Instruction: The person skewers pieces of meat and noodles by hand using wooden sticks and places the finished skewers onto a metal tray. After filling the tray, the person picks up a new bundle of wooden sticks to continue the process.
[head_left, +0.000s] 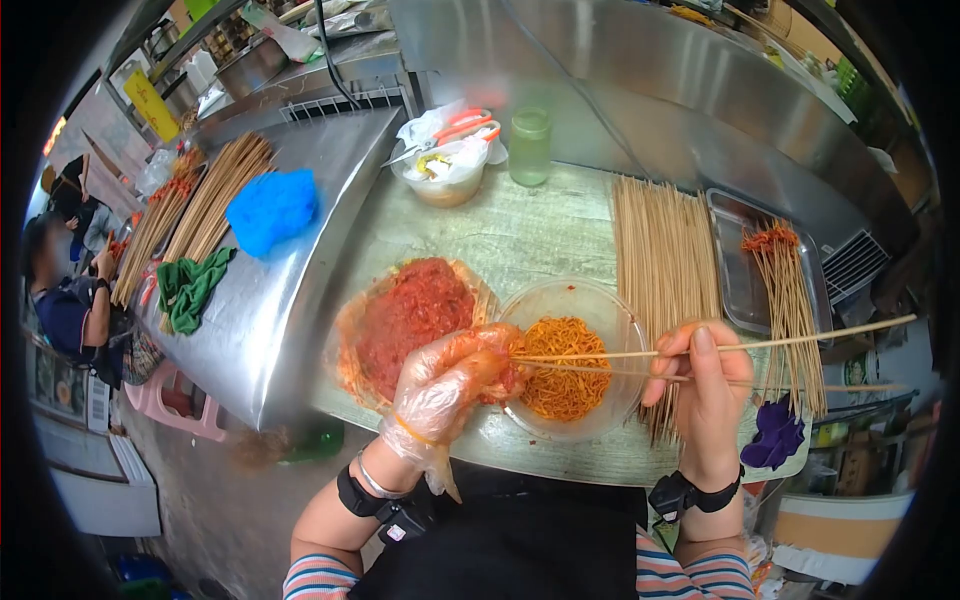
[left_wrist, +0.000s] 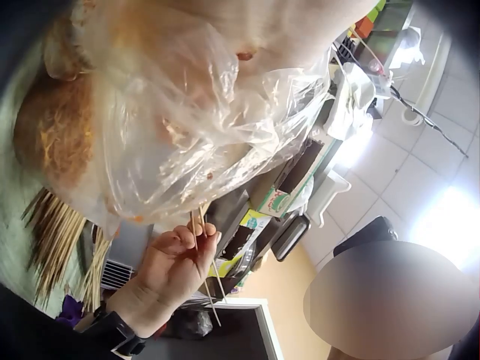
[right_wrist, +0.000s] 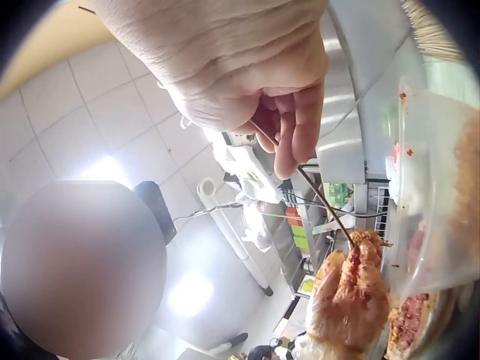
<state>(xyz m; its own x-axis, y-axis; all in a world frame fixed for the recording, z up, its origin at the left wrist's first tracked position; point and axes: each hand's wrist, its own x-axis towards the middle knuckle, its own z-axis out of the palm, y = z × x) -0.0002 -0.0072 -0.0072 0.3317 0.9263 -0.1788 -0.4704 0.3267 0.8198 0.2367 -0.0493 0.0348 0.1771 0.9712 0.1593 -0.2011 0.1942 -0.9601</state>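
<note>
My left hand, in a clear plastic glove smeared orange-red, has its fingers curled round the left ends of two thin bamboo skewers. Farther along, the bare right hand pinches the same skewers between thumb and fingers, their free ends pointing right. In the right wrist view, reddish food coats the glove's fingers where a skewer meets them. A mound of red minced meat lies just beyond the left hand. Between the hands stands a clear round tub of orange shreds.
Bare skewers lie in a bundle behind the tub. Food-tipped skewers rest across a metal tray at right, near a purple cloth. Scissors top a white container; a green jar stands beside it. Another person is far left.
</note>
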